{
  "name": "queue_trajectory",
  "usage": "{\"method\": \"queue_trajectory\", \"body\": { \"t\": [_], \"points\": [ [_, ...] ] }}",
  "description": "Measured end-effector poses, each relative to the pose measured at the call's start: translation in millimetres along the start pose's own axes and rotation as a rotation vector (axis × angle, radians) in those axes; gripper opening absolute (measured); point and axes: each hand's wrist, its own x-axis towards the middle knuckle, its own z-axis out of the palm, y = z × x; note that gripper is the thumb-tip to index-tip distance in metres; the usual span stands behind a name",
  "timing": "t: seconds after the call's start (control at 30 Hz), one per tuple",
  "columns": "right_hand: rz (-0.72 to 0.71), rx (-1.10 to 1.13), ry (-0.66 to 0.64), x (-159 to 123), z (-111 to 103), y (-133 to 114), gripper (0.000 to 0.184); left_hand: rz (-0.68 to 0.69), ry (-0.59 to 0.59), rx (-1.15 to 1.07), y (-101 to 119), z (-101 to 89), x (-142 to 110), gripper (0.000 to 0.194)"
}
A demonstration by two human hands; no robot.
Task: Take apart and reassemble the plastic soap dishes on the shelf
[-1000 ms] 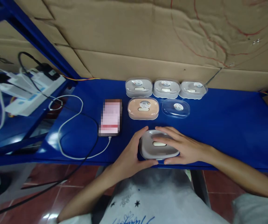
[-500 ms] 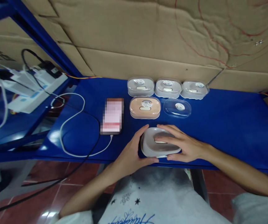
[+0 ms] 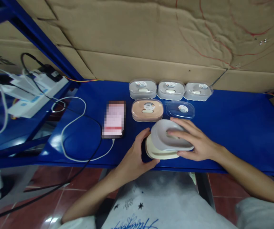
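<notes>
A grey oval soap box tray (image 3: pixel 162 135) is raised and tilted above its cream base (image 3: pixel 157 152). My right hand (image 3: pixel 195 141) grips the grey tray from the right, with a finger inside near the slot in its floor. Around the left end of the cream base curls my left hand (image 3: pixel 135 156), its thumb at the front edge and fingers at the back. The base rests on the blue table. Just behind lies a clear oval lid (image 3: pixel 175 109) with a round label. Beside that lid stands a peach soap box (image 3: pixel 139 111) under its own clear lid.
Three lidded grey boxes, including the leftmost box (image 3: pixel 137 92), line the back by the cardboard wall (image 3: pixel 127 63). A phone (image 3: pixel 114 119) lies left, plugged into a white cable (image 3: pixel 63 140). A power strip (image 3: pixel 29 108) with several plugs sits far left.
The grey tray has come up off the cream base, moving up and right in my right hand, and the base now shows. My left hand has stayed around the base.
</notes>
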Motion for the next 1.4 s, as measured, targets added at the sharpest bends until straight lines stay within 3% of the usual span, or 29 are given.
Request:
{"method": "queue_trajectory", "body": {
  "t": [0.2, 0.33, 0.5, 0.6, 0.7, 0.77, 0.9, 0.97, 1.07, 1.17, 1.27, 1.4],
  "points": [
    [0.181, -0.114, -0.055, -5, -13, 27, 0.061, 0.212, -0.264, 0.233, 1, -8.9, 2, 0.099],
    [0.209, -0.172, -0.084, -5, -9, 38, 0.067, 0.294, -0.322, 0.323, -1, -8.7, 4, 0.096],
    [0.120, -0.200, -0.018, -3, -15, 13, 0.080, 0.308, -0.329, 0.345, -2, -8.6, 4, 0.104],
    [-0.021, -0.152, -0.096, -5, -8, -18, 0.087, 0.298, -0.283, 0.237, 0, -11.3, 1, 0.108],
    [-0.066, -0.198, -0.185, -8, 9, -43, 0.093, 0.197, -0.113, 0.017, 0, -12.5, -4, 0.088],
    [-0.051, -0.240, -0.213, -9, 19, -50, 0.084, 0.133, 0.031, -0.173, 0, -11.3, -5, 0.067],
    [-0.100, -0.220, -0.131, -10, 24, -47, 0.063, 0.094, 0.206, -0.567, 4, -6.5, -4, 0.048],
    [-0.141, -0.185, -0.048, -9, 23, -46, 0.060, 0.007, 0.167, -0.784, 10, -3.3, -4, 0.056],
    [-0.162, -0.160, 0.025, -6, 23, -45, 0.063, -0.251, -0.086, -1.119, 16, 4.4, -7, 0.066],
    [-0.155, -0.136, 0.004, -2, 18, -38, 0.070, -0.398, -0.245, -1.320, 16, 14.0, -9, 0.050],
    [-0.063, -0.121, -0.029, -1, 5, -24, 0.077, -0.522, -0.178, -1.369, 14, 19.0, -7, 0.047],
    [0.164, -0.341, 0.021, -4, -8, -3, 0.051, -0.630, -0.014, -1.393, 15, 14.5, -2, 0.060]
  ]
}}
